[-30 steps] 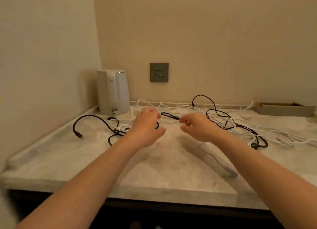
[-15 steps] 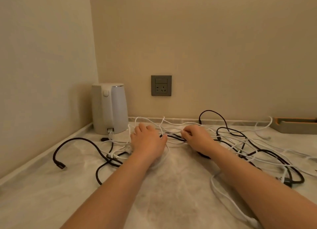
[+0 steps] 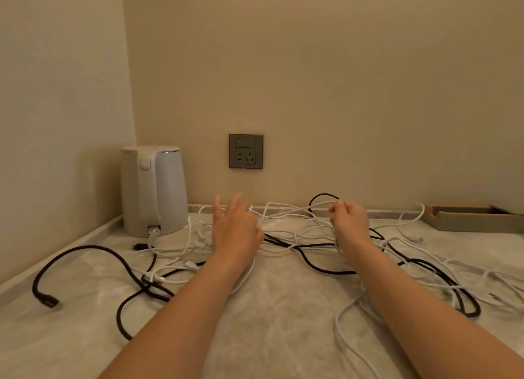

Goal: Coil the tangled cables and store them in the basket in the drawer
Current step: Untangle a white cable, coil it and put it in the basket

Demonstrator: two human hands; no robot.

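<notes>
Currently untangling judged in hand; coiling not yet begun. Tangled cables sprawled mid-frame on countertop. White strand pinched in curled right hand; left hand spread flat, nothing gripped. Next: single cable to be teased free. Basket, drawer unseen.

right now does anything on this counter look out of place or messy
The black cables and white cables lie tangled together across the counter, from the kettle toward the tray. The right hand pinches a white one; the left hand hovers open. Nothing looks spilled or broken.
</notes>
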